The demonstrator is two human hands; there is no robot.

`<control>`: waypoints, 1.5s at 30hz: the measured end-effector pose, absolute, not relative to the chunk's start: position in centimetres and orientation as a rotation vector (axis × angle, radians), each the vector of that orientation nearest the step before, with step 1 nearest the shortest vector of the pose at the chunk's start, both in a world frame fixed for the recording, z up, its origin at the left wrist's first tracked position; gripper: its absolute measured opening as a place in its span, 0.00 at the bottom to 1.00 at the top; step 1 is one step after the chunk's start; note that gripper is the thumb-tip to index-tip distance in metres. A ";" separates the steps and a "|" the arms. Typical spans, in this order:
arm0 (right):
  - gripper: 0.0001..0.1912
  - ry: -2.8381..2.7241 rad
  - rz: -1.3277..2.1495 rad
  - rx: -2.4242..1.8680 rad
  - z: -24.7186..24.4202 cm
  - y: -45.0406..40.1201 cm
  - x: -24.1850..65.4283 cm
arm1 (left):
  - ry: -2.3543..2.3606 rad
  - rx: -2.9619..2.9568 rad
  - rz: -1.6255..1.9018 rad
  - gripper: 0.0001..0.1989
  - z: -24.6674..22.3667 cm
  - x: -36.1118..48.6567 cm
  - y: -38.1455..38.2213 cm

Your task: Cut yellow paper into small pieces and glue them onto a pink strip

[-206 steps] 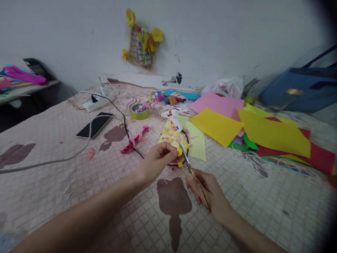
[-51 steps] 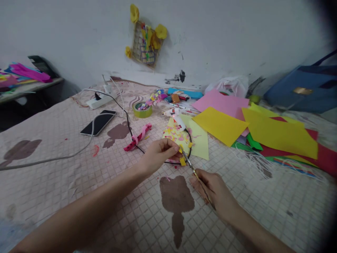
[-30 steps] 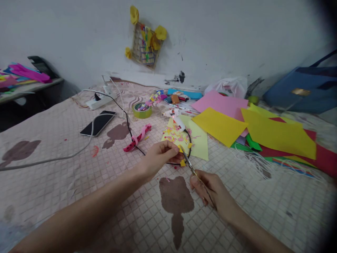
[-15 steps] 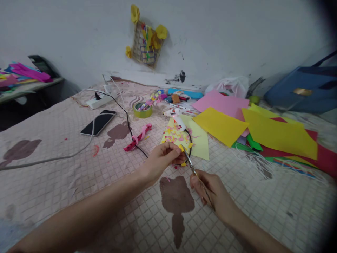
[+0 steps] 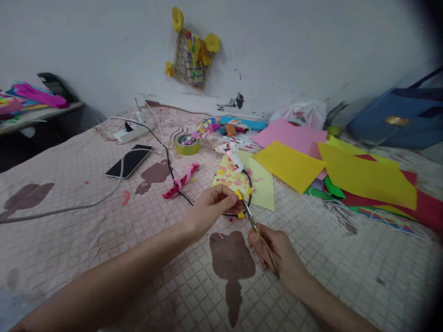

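Note:
Between the thumb and fingers of my left hand (image 5: 218, 203) is a small yellow paper piece (image 5: 238, 195). My right hand (image 5: 272, 249) is closed around the handles of metal scissors (image 5: 251, 219). The blades point up and left, their tips at the yellow piece. Just beyond lies a pale yellow sheet (image 5: 261, 184) scattered with tiny pink and yellow scraps (image 5: 226, 175). A white glue gun (image 5: 235, 161) with a lit red light rests at its upper edge. Left of my hands is a dark pink strip with black dots and a pink curl (image 5: 180, 181).
A phone (image 5: 129, 161), a power strip (image 5: 133, 133) and trailing cables lie to the left. Green tape (image 5: 188, 144) stands behind. Yellow sheets (image 5: 290, 165), a pink sheet (image 5: 289, 133), and white string (image 5: 332, 214) cover the right, near a blue bag (image 5: 398, 115).
My right hand has shifted very slightly left with the scissors. My left hand keeps its pinch on the yellow paper piece in almost the same place.

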State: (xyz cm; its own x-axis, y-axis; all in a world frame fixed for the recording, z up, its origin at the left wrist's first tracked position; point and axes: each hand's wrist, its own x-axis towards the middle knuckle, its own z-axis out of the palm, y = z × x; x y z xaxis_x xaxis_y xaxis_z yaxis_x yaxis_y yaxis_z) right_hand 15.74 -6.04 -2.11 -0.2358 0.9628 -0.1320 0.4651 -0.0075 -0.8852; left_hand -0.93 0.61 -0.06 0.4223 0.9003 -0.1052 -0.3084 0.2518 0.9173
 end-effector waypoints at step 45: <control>0.25 -1.745 1.261 -1.519 -1.4 -6.1 16.1 | 0.720 1.137 0.630 0.10 0.7 -2.8 2.4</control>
State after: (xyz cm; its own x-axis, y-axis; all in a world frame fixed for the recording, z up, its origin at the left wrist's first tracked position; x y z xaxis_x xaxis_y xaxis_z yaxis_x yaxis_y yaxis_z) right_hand 16.13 -6.12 -1.36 -0.2510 0.9480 -0.1956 0.4833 -0.0523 -0.8739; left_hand -2.76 2.44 0.74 0.6206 0.7619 -0.1854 -0.0833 0.2991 0.9506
